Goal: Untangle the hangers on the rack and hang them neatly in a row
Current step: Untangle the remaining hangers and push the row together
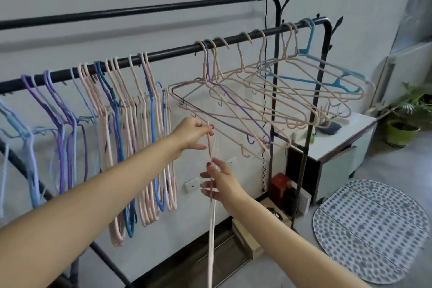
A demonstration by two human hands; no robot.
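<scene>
A black rack rail point(173, 52) runs from lower left to upper right. On its left part, a neat row of hangers point(105, 110) in pink, blue and purple hangs straight down. On its right part, a tangled cluster of pink hangers point(268, 91), with one purple and one blue among them, sticks out sideways. My left hand point(192, 134) pinches the top of a pink hanger point(211, 206) seen edge-on, which hangs down below the tangle. My right hand point(221, 181) is lower on the same hanger, thumb and fingers closed lightly round its thin frame.
A second black rail point(140, 10) runs higher behind. A black cable point(265, 77) hangs by the right posts. A white cabinet point(336, 145) stands at right, with a potted plant point(403, 121) beyond it and a patterned mat point(371, 231) on the floor. Boxes sit at the rack's foot.
</scene>
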